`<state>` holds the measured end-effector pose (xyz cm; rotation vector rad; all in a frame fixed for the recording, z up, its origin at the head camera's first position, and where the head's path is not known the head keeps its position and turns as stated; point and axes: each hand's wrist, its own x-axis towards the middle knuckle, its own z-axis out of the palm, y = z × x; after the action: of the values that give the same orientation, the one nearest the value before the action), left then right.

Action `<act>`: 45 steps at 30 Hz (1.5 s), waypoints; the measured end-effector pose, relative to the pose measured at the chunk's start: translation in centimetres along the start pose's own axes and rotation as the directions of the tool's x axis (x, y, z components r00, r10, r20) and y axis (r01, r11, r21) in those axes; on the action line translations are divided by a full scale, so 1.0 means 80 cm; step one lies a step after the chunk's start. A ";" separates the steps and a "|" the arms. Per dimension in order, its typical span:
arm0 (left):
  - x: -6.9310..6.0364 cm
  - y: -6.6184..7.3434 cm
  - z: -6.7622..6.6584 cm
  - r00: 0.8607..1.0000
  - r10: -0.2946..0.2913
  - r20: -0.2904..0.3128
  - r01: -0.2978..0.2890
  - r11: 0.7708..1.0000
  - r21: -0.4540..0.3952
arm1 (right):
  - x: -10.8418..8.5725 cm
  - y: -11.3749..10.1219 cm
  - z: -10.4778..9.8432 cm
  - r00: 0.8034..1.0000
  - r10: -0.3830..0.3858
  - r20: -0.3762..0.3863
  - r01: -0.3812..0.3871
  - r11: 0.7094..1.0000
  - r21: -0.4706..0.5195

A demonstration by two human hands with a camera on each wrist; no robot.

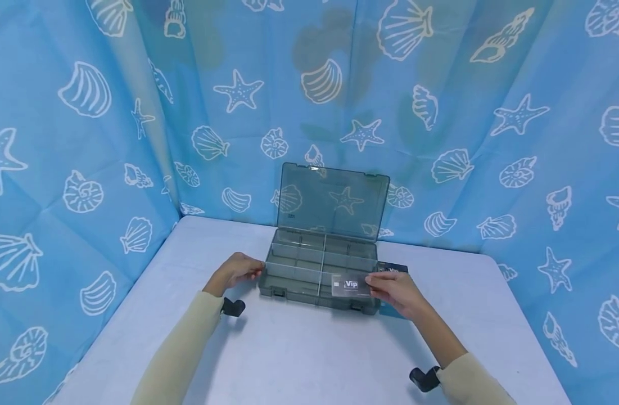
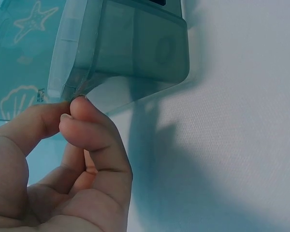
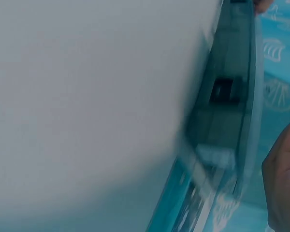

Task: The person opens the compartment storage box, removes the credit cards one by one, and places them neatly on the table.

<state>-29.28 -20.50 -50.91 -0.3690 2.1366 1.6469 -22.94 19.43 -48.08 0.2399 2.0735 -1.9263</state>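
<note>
A translucent grey-green compartment box [image 1: 301, 296] stands on the white table, its clear lid [image 1: 334, 199] raised at the back. Thin dividers split the inside into several compartments. My left hand [image 1: 238, 267] is at the box's left side, where thumb and fingers pinch the rim, as the left wrist view shows with the same hand [image 2: 94, 159]. Over the front right compartment, my right hand [image 1: 395, 288] holds a grey card [image 1: 342, 286] marked "Vip" by its right end. That card hardly shows in the right wrist view, where the hand [image 3: 282, 181] sits at the edge.
A dark "Vip" card [image 1: 397, 266] lies beside the box's right side, partly behind my right hand. Something blue [image 1: 394, 311] shows below that hand. A blue curtain [image 1: 289, 124] with shell and starfish prints hangs behind and along the sides of the white table [image 1: 299, 360].
</note>
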 end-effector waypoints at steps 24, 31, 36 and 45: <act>0.001 -0.001 0.000 1.000 0.005 0.023 -0.004 0.999 -0.036 | -0.055 0.088 -0.118 0.970 0.162 -0.181 -0.185 0.976 -0.117; -0.001 0.000 0.001 1.000 0.008 0.025 -0.007 1.000 -0.026 | -0.053 0.102 -0.121 0.962 0.147 -0.229 -0.192 0.964 -0.187; 0.000 -0.001 0.001 1.000 -0.002 0.021 0.003 1.000 -0.024 | -0.052 0.105 -0.115 0.961 0.094 -0.261 -0.186 0.916 -0.357; 0.001 0.000 0.002 1.000 -0.013 0.019 0.014 0.999 -0.050 | -0.048 0.100 -0.103 0.957 -0.009 -0.290 -0.176 0.776 -0.605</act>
<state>-29.33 -20.37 -50.98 -0.3810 2.0773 1.6924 -17.59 28.64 -53.87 0.4563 2.7015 -1.0876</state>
